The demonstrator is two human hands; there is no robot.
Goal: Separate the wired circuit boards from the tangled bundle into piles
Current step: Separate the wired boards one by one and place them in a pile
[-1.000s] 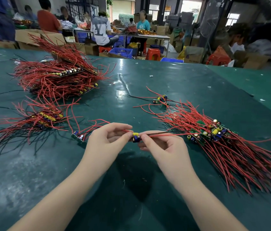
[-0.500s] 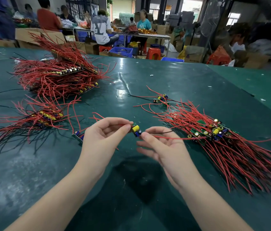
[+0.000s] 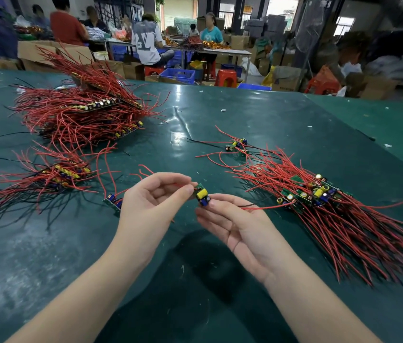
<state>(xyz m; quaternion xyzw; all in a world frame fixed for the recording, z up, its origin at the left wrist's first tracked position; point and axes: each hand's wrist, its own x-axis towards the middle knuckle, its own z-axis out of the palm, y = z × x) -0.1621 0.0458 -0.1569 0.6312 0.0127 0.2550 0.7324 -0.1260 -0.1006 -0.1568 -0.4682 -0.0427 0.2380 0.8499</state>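
Observation:
A small green circuit board (image 3: 202,194) with a yellow part and a blue capacitor is held above the table between both hands. My left hand (image 3: 150,206) pinches its left end with thumb and forefinger. My right hand (image 3: 235,224) lies palm up, its fingertips touching the board's right end, with the board's red and black wires running across the fingers to the right. A big tangled bundle (image 3: 81,115) of red-wired boards lies at the far left. A pile of boards (image 3: 319,194) lies to the right, a smaller pile (image 3: 54,174) to the left.
One loose board (image 3: 112,202) lies just left of my left hand, and another few boards (image 3: 237,144) lie further back in the middle. The green table (image 3: 220,280) ends at the back, where people sit among boxes, crates and stools.
Both hands have lifted the board slightly and turned it so its parts face up. My right hand has opened from a pinch to a palm-up hold.

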